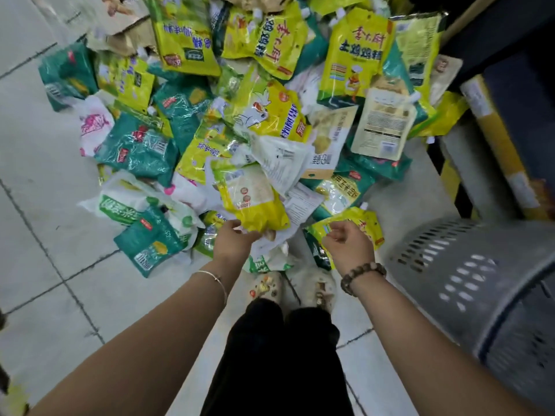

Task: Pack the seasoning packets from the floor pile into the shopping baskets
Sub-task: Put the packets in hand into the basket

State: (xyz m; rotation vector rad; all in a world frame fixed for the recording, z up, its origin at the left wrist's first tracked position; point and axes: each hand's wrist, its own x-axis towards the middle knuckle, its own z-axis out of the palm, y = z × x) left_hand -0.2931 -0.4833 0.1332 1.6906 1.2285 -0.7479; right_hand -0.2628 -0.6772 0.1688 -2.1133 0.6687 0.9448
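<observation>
Beneath the yellow packet (pixel 255 202), the left hand's (pixel 234 240) fingertips are hidden

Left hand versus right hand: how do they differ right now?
The left hand grips the windowed yellow packet; the right hand curls over a spouted yellow packet, grip unclear. Left wrist wears a thin bangle, right a bead bracelet. Both reach into the pile.

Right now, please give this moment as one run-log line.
phase: picking | left grip: holds yellow plastic packet | right grip: curled over yellow spouted pouch, hold unclear | grey perforated plastic basket: on the right
</observation>
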